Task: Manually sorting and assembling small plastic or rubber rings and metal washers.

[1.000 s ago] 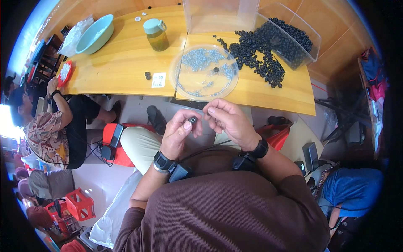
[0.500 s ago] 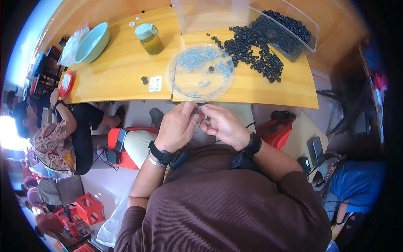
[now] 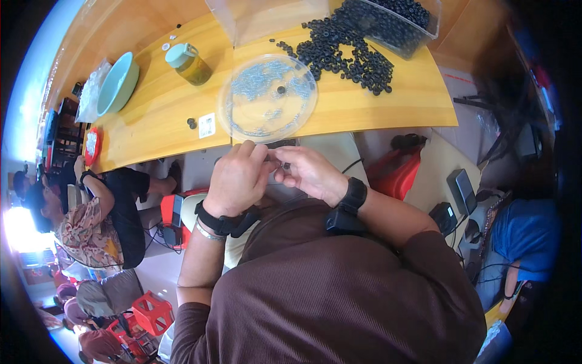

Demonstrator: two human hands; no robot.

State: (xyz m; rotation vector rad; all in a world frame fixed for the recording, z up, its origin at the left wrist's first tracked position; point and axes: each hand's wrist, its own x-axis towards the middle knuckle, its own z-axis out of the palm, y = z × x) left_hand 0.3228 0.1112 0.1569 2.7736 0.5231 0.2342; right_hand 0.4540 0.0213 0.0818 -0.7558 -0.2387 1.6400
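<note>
Just off the table's near edge, my two hands meet with fingertips almost touching. My right hand [image 3: 315, 174] is closed, a small black round part [image 3: 287, 165] showing among its curled fingers. My left hand [image 3: 237, 182] is pinched closed with its back up; its own fingers hide whatever is in them. Right beyond them lies a clear round shallow tray [image 3: 241, 126], scattered with tiny silvery-blue pieces [image 3: 257, 79], too small to name. One black part [image 3: 280, 90] sits among those pieces.
Many black parts [image 3: 339, 51] are heaped at the back right, beside a clear bin [image 3: 431, 27] holding more. Farther left are a lidded jar [image 3: 189, 64], a white printed card [image 3: 207, 125], two black parts [image 3: 192, 123] and a turquoise basin [image 3: 119, 84]. Another person [image 3: 91, 212] sits at the left.
The view has shifted, so the table stuff sits farther left and higher. My left hand has rolled back-up, and the black part seen earlier at its fingertips is now hidden.
</note>
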